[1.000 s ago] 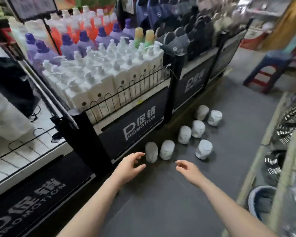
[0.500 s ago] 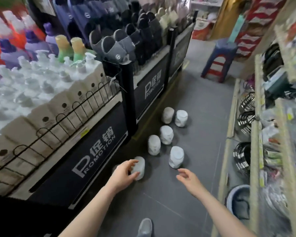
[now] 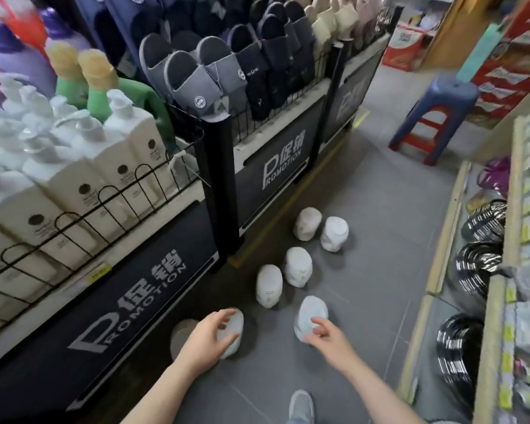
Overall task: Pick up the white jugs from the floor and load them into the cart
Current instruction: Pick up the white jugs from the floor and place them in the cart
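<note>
The left hand (image 3: 207, 339) curls its fingers round a white jug (image 3: 234, 330) on the floor. The right hand (image 3: 332, 338) holds loose, open fingers by a second jug (image 3: 312, 313), maybe touching it.

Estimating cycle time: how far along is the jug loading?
Done: nothing seen loaded; no cart in view. In hand: left hand cups one jug, right hand reaches a second jug, both on the floor. Left: all seven, including five other jugs untouched.
</note>
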Demonstrator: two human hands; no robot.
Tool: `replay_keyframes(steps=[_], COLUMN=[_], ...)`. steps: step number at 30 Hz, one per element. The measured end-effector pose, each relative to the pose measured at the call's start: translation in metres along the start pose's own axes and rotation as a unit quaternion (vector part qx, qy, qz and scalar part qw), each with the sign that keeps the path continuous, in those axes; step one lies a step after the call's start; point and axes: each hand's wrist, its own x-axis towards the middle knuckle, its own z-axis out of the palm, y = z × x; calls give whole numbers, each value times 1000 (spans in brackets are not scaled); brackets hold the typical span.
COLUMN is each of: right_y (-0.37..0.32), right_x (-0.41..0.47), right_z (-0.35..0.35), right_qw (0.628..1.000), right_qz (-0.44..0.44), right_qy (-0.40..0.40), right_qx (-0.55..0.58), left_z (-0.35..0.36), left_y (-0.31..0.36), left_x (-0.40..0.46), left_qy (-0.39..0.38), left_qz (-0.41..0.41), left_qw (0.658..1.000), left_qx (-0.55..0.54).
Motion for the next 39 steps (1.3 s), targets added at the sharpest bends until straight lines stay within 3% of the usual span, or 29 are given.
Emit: replay_keyframes(steps=[5, 12, 18, 22, 27, 33, 39], right_y=[43, 173, 271, 319, 343, 330, 339], right_x=[81, 233, 354, 409, 431, 453, 439], right_z=[-31, -25, -4, 11, 15, -36, -53], right_qw=[999, 995, 983, 981, 978, 981, 978], right_qz=[12, 35, 22, -12, -52, -71, -54], right_qy=[20, 73, 178, 183, 159, 169, 191], right_qx=[23, 63, 37, 65, 127, 70, 69], left_z=[64, 202, 329, 400, 453, 461, 466], left_y=[-7, -71, -135, -162, -181, -208, -201], left_x=[79, 244, 377, 435, 459, 428, 407], left_qy=[-32, -109, -193, -217, -283, -207, -232], left_qz=[-2, 50, 160, 215, 235, 229, 247], left_qw=[999, 993, 965, 950, 930, 951, 940], left_qx=[-12, 14, 71, 68, 13, 8, 25])
